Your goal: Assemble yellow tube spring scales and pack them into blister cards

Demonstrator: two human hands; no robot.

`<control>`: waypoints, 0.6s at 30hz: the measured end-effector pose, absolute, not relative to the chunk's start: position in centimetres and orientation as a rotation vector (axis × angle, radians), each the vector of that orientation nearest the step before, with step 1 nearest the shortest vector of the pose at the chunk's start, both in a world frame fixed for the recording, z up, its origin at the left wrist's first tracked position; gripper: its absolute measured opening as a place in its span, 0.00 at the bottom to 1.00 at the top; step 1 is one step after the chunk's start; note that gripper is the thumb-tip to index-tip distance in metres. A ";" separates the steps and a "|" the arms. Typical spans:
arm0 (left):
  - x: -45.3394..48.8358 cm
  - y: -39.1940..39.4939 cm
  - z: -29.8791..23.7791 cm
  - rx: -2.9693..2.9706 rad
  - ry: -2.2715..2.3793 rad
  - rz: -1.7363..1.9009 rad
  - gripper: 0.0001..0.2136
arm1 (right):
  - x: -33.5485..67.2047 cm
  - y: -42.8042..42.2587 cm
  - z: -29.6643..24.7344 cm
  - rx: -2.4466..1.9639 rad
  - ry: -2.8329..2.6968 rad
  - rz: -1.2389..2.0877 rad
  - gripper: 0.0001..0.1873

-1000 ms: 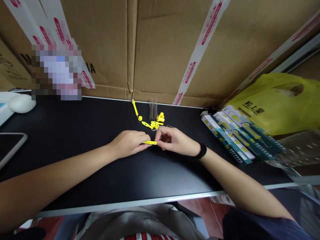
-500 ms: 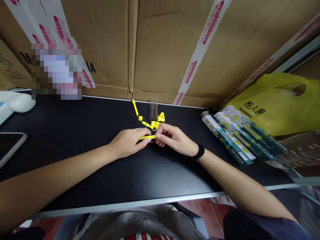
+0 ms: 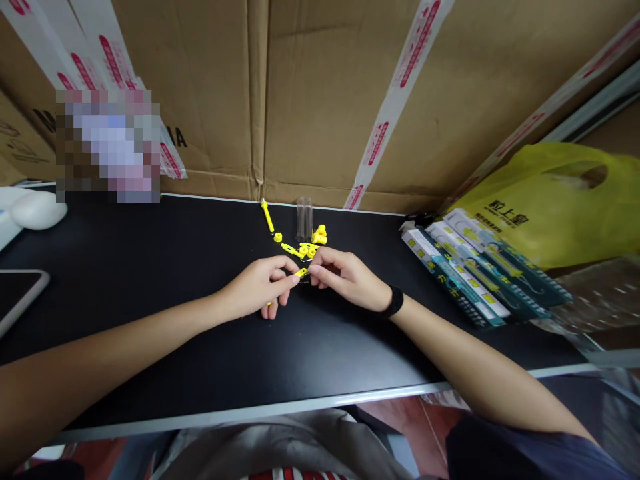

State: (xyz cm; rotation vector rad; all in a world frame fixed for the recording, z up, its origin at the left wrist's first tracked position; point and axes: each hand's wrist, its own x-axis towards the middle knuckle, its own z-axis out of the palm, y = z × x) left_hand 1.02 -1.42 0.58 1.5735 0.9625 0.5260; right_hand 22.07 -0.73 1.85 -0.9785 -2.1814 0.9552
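Observation:
My left hand [image 3: 260, 287] is closed around a thin yellow plastic stick [image 3: 301, 272], whose tip pokes out between thumb and forefinger. My right hand [image 3: 343, 277] pinches at that same tip, fingers curled; a black band circles its wrist. Both hands rest on the black table [image 3: 150, 267], fingertips touching. Just beyond them lies a small heap of yellow plastic parts [image 3: 310, 243], another yellow stick [image 3: 268, 215] and a clear tube [image 3: 304, 219].
Cardboard boxes [image 3: 320, 93] wall the table's back edge. Packaged items on printed cards [image 3: 475, 267] and a yellow plastic bag [image 3: 555, 207] lie at right. A phone [image 3: 17, 297] and a white mouse [image 3: 37, 209] are at left.
Both hands have shifted slightly away from me toward the yellow heap. The yellow stick has tilted and slid deeper into my left hand, so less of it shows.

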 end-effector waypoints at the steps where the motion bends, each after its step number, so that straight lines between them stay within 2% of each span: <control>1: 1.0 -1.3 0.6 1.560 0.952 0.500 0.10 | 22.1 -0.7 1.8 -0.979 -2.197 0.931 0.16; 9: 0.9 -1.0 1.2 1.497 0.927 0.358 0.12 | 22.0 -0.7 1.9 -0.974 -2.373 0.655 0.13; 18: 0.7 -0.8 1.5 1.483 0.859 0.203 0.12 | 22.0 -0.8 1.8 -0.970 -2.381 0.765 0.14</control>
